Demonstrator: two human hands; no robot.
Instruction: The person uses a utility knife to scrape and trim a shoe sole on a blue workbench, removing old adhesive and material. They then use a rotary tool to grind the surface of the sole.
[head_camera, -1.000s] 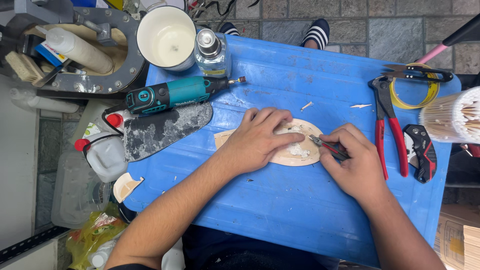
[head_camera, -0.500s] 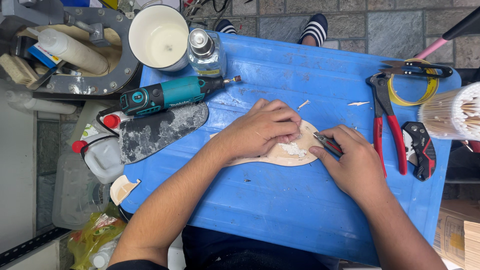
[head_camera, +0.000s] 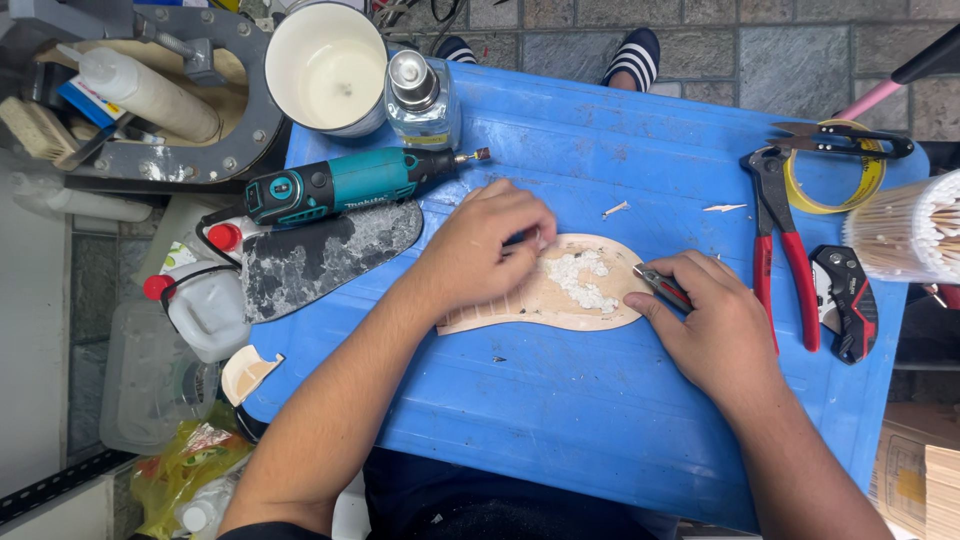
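A flat, tan, sole-shaped wooden piece (head_camera: 590, 300) lies on the blue plastic table (head_camera: 560, 410), with a patch of white paste on its right half. My left hand (head_camera: 485, 245) rests on the piece's left part, fingers curled at its upper edge over something small that I cannot make out. My right hand (head_camera: 715, 320) grips a small red-and-black knife (head_camera: 660, 287) whose tip sits at the piece's right edge.
A teal rotary tool (head_camera: 350, 183) and a grey scraper blade (head_camera: 320, 257) lie left of my hands. Behind stand a white cup (head_camera: 325, 65) and a glass bottle (head_camera: 420, 95). To the right are red pliers (head_camera: 780, 240), a folding knife (head_camera: 845, 300), a yellow tape roll (head_camera: 835, 175) and bundled wooden sticks (head_camera: 905, 230).
My left hand has slid left and up off the piece's middle, uncovering the white paste. My right hand has drawn back slightly to the piece's right edge.
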